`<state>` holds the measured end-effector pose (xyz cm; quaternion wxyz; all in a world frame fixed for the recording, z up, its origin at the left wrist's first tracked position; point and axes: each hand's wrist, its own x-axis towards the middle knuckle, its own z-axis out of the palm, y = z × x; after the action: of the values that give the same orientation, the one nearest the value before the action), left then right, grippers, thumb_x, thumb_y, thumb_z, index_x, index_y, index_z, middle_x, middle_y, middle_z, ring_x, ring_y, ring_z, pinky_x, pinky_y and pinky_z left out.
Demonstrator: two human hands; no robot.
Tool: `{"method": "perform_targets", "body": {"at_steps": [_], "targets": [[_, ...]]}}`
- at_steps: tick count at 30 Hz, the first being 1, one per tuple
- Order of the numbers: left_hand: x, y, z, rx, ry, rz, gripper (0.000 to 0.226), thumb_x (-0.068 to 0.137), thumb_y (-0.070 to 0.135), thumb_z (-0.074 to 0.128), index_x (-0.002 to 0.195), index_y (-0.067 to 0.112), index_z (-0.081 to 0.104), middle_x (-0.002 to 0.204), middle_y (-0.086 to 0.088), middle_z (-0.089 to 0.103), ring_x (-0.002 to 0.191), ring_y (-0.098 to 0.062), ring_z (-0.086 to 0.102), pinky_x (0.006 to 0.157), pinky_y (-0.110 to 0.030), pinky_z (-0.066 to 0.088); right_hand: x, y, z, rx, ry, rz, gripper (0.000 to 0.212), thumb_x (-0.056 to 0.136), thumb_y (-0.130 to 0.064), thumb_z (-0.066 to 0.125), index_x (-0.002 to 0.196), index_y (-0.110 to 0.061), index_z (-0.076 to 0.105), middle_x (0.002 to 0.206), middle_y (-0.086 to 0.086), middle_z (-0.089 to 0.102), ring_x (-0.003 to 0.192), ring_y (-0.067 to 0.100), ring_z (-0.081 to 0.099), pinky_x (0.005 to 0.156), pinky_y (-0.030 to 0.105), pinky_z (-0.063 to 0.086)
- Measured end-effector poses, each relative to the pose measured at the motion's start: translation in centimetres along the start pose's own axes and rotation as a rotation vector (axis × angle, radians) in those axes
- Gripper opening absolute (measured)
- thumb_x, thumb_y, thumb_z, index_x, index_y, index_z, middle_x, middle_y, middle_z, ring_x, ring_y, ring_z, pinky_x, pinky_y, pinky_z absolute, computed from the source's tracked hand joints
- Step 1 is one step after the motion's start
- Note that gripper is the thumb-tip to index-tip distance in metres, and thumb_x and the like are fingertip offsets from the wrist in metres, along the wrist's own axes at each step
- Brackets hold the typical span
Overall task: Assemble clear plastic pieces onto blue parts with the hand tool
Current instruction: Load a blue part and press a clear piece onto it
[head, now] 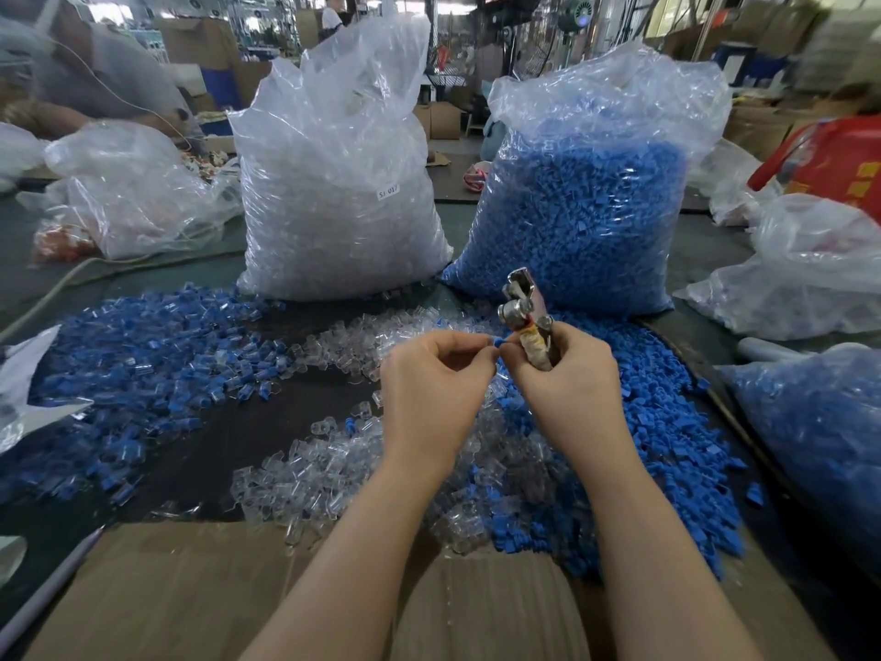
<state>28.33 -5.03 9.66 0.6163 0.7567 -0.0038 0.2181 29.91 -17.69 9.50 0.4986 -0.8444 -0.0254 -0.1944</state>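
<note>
- Busy workshop stuff is seen all around the back: cardboard boxes, a green fan [580, 12], other people at the edges, all pretty blurry.
- Up front, a dark work table [267, 422] is covered in loose parts, with a cardboard flap [181, 593] laid over its near edge.
- Two big plastic bags are stood upright at the far side of the table: a bag of clear pieces [333, 183] on the left with a small white label stuck on it, and a bag of blue parts [591, 207] just beside it on the right.
- A pile of assembled pieces [143, 369], blue with clear on them, is spread out to the left.
- Loose clear pieces [333, 474] are scattered through the middle, under the forearms.
- Loose blue parts [667, 450] are heaped to the right, spilling toward the table edge.
- The hand tool [524, 307] is gripped in the right hand [567, 379], fingers curled round its taped handle, metal head pointed up and away.
- One small blue part [498, 342] is pinched at the fingertips of the left hand [434, 388], held right up against the right hand just below the tool's head.
- Whether a clear piece is already on that blue part can't be told, it's too small.
- More crumpled bags are piled at the far left and right, and another bag of blue parts [820, 446] is laid at the right edge.
</note>
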Motion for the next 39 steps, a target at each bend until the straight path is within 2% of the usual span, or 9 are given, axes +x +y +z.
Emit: {"method": "perform_targets", "body": {"at_steps": [4,7,9,12,18,24,30,35,39], "targets": [[0.1,-0.3,0.0,0.023,0.023,0.037,0.010,0.081,0.010,0.078,0.088,0.017,0.079,0.075,0.011,0.074,0.071,0.000,0.069,0.067,-0.017,0.056,0.1,0.0,0.0,0.058,-0.060,0.034,0.010,0.085,-0.023,0.070,0.076,-0.025,0.066,0.065,-0.018,0.065,0.054,0.005,0.054,0.055,0.034,0.045],[0.1,-0.5,0.0,0.019,0.040,0.029,0.008,0.080,0.013,0.080,0.086,0.018,0.078,0.072,0.010,0.073,0.069,-0.001,0.069,0.065,-0.018,0.056,0.0,-0.2,0.0,0.096,-0.089,0.073,0.008,0.086,-0.023,0.070,0.078,-0.023,0.067,0.071,-0.008,0.069,0.069,0.021,0.064,0.068,0.048,0.056],[0.2,-0.7,0.0,-0.003,0.049,0.004,0.009,0.081,0.013,0.079,0.082,0.022,0.076,0.070,0.009,0.073,0.067,-0.004,0.069,0.066,-0.022,0.058,0.0,-0.3,-0.1,0.106,-0.114,0.080,0.007,0.085,-0.024,0.069,0.078,-0.024,0.068,0.073,-0.005,0.070,0.075,0.026,0.066,0.073,0.051,0.057],[0.5,-1.0,-0.2,-0.100,0.037,-0.088,0.012,0.082,0.010,0.078,0.079,0.021,0.074,0.071,0.004,0.074,0.068,-0.011,0.071,0.069,-0.028,0.059,0.0,-0.4,-0.4,0.122,-0.129,0.081,0.008,0.085,-0.024,0.068,0.077,-0.027,0.069,0.074,-0.005,0.070,0.075,0.025,0.066,0.073,0.049,0.056],[0.9,-1.0,-0.5,-0.333,0.001,-0.124,0.012,0.084,0.002,0.074,0.082,0.014,0.072,0.073,-0.001,0.074,0.069,-0.011,0.070,0.067,-0.018,0.054,0.2,0.4,-1.4,-0.045,-0.225,0.066,0.009,0.085,-0.029,0.067,0.085,-0.021,0.066,0.075,0.000,0.068,0.076,0.026,0.064,0.075,0.050,0.055],[0.8,-1.1,-0.5,-0.383,-0.012,-0.082,0.015,0.086,0.001,0.070,0.083,0.015,0.071,0.073,0.003,0.073,0.070,-0.010,0.069,0.069,-0.018,0.055,0.1,0.3,-1.4,-0.134,-0.340,0.012,0.015,0.086,-0.029,0.068,0.085,-0.017,0.061,0.073,0.004,0.064,0.072,0.028,0.059,0.067,0.045,0.050],[0.9,-1.2,-0.6,-0.427,-0.015,-0.075,0.012,0.086,-0.001,0.069,0.085,0.012,0.070,0.075,0.002,0.074,0.072,-0.010,0.069,0.069,-0.018,0.054,0.1,0.3,-1.0,-0.157,-0.356,-0.022,0.017,0.086,-0.026,0.068,0.079,-0.016,0.055,0.065,0.000,0.057,0.060,0.018,0.049,0.060,0.039,0.042],[0.9,-1.2,-0.7,-0.447,-0.043,-0.061,0.011,0.087,-0.001,0.068,0.086,0.010,0.070,0.077,0.001,0.074,0.073,-0.010,0.069,0.069,-0.018,0.054,-0.1,0.1,-0.9,-0.175,-0.342,-0.055,0.013,0.088,-0.024,0.063,0.087,-0.012,0.058,0.074,0.007,0.063,0.071,0.030,0.057,0.066,0.046,0.048],[0.9,-1.2,-0.9,-0.464,-0.045,-0.051,0.014,0.087,-0.001,0.068,0.084,0.012,0.070,0.074,0.004,0.073,0.071,-0.008,0.069,0.068,-0.017,0.054,-0.2,-0.2,-0.7,-0.207,-0.325,-0.069,0.005,0.086,-0.020,0.059,0.087,-0.016,0.060,0.072,0.003,0.062,0.069,0.025,0.055,0.064,0.044,0.047]]}}
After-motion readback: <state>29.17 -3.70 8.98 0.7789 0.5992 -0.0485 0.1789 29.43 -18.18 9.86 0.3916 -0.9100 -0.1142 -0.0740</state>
